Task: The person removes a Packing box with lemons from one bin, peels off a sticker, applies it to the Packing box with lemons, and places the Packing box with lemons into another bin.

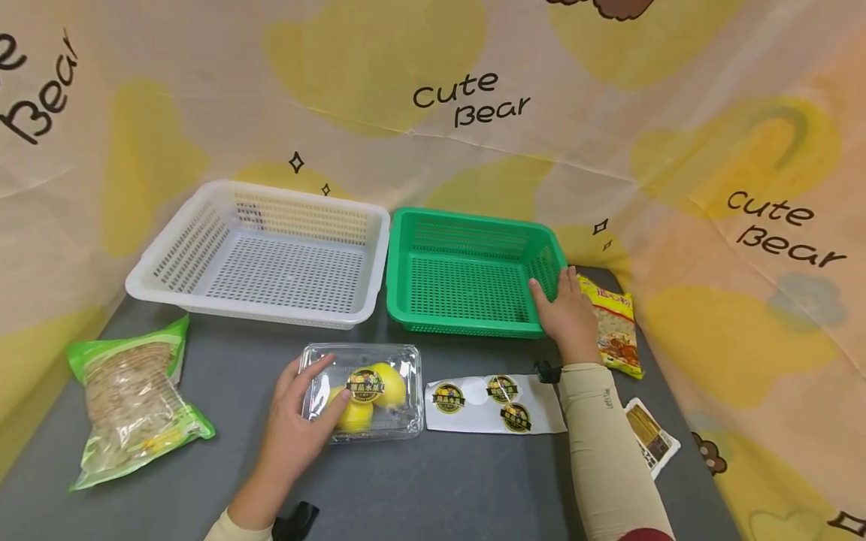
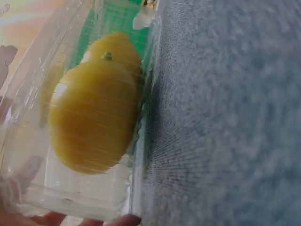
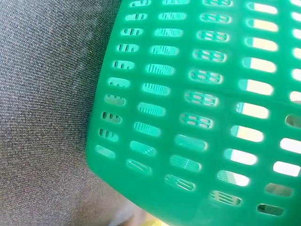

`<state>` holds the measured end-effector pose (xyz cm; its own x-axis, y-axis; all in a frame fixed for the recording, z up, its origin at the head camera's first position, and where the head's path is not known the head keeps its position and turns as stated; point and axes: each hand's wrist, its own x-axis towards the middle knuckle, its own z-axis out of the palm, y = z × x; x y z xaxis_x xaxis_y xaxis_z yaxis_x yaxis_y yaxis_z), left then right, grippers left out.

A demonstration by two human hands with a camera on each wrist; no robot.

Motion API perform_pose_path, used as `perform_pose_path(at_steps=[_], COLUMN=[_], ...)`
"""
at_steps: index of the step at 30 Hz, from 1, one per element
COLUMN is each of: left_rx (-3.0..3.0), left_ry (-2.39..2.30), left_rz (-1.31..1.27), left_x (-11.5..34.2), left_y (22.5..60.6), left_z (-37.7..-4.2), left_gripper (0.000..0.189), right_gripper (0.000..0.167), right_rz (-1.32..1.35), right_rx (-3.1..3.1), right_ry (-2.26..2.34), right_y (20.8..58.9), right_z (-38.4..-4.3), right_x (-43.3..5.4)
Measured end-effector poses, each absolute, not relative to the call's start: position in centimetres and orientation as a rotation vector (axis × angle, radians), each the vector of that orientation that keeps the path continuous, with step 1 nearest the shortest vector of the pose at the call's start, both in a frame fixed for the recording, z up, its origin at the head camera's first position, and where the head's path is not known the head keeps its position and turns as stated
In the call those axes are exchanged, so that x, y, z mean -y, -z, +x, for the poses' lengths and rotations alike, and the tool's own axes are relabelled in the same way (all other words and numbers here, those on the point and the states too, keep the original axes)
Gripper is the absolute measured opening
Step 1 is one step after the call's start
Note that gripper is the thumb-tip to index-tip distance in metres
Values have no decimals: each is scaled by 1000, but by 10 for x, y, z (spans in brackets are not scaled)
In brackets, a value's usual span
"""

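Note:
A clear plastic fruit box (image 1: 404, 426) lies on the table in front of the baskets, with yellow lemons (image 1: 391, 387) inside and a round black-and-gold sticker (image 1: 365, 385) on its lid. My left hand (image 1: 294, 430) grips the box's left end, thumb over the lid; in the left wrist view its fingertips (image 2: 49, 218) show past the end wall. A large lemon (image 2: 94, 117) shows through the plastic there. My right hand (image 1: 571, 319) holds the right rim of the green basket (image 1: 467, 329), thumb on the inner side. The basket's slotted wall (image 3: 188, 108) fills the right wrist view.
A white basket (image 1: 271, 312) stands left of the green one. A sticker sheet (image 1: 473, 421) lies right of the box. At the left is a green-and-clear food bag (image 1: 131, 398); at the right, a yellow food packet (image 1: 616, 323) and a small white packet (image 1: 652, 436). Printed cloth hangs behind.

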<state>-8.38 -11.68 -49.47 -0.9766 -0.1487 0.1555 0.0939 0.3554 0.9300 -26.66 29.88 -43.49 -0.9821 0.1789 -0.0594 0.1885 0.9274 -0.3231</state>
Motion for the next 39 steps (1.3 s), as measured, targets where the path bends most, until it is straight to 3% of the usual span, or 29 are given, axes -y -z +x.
perform_pose_path(at_steps=[12, 24, 32, 39], left_rx=[2182, 2110, 2042, 2017], left_ry=[1668, 1758, 1793, 1709], left_rz=[42, -28, -141, -240], left_x=[109, 89, 78, 54], left_y=[494, 463, 430, 405], left_z=[-80, -84, -117, -175], left_gripper=[58, 57, 54, 51], right_gripper=[103, 102, 102, 102], right_rz=[300, 297, 313, 307], right_rx=[-3073, -3065, -3066, -3066], right_ry=[540, 567, 558, 563], right_y=[437, 437, 440, 440], right_z=[-269, -268, -269, -272], right_x=[-299, -300, -304, -303])
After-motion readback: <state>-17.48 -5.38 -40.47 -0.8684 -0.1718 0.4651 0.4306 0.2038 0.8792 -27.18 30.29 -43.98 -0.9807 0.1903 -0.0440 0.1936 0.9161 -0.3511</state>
